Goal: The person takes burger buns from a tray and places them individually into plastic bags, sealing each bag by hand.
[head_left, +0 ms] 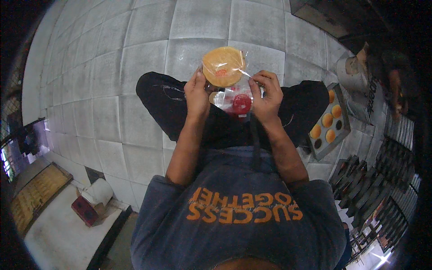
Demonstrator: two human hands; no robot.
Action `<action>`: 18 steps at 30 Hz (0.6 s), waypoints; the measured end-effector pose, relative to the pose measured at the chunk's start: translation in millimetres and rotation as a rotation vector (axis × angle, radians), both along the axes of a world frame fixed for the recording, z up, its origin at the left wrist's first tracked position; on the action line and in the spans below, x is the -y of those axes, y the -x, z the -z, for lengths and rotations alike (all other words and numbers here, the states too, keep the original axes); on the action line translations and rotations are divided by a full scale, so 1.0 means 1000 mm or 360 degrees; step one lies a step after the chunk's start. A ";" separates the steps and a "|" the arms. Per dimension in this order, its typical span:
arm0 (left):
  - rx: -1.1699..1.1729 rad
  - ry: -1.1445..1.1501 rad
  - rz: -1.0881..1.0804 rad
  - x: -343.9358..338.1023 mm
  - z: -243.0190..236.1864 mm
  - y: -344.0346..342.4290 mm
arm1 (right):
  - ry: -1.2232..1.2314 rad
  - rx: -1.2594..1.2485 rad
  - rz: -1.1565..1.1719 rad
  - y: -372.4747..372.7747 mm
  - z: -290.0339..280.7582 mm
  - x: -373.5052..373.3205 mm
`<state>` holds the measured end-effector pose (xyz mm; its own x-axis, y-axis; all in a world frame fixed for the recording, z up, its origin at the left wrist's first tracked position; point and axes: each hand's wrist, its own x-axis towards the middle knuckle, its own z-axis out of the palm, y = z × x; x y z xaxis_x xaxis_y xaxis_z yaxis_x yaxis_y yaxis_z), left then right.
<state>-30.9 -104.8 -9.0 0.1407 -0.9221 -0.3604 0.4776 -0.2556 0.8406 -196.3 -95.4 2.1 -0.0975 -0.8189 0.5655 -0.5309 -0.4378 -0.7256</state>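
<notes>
A round golden bun [220,63] lies inside a clear plastic bag [245,72] with small red print, held up above my lap. My left hand [196,93] pinches the bag's left edge, close beside the bun. At the opposite edge, the thumb and fingers of my right hand [267,95] grip the thin film. Below the bun, between my hands, more clear packaging with a large red round print [242,103] rests over my lap. The bun hides part of that packaging, and how the layers overlap is hard to see.
My crossed legs in black trousers [157,96] rest on grey floor tiles [144,27]. Right of my knee stands a metal tray [331,146] with several buns, beside a white sack [360,90]. Stacked dark trays [360,184] are at lower right; a tray of pale pieces [38,193] at lower left.
</notes>
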 end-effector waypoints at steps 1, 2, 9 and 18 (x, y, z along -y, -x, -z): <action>-0.0024 -0.0004 -0.0011 -0.001 0.000 0.000 | -0.0263 0.0254 -0.0102 0.003 0.000 -0.001; -0.0046 -0.0008 -0.0026 -0.001 0.000 0.000 | -0.0527 0.0510 -0.0208 0.003 -0.003 -0.001; 0.0083 0.0133 -0.0055 -0.002 0.003 0.000 | -0.0300 0.0150 -0.0332 0.010 -0.017 -0.002; -0.0114 0.0098 -0.0046 -0.001 -0.010 0.003 | -0.0716 0.0820 -0.0796 0.017 -0.014 -0.002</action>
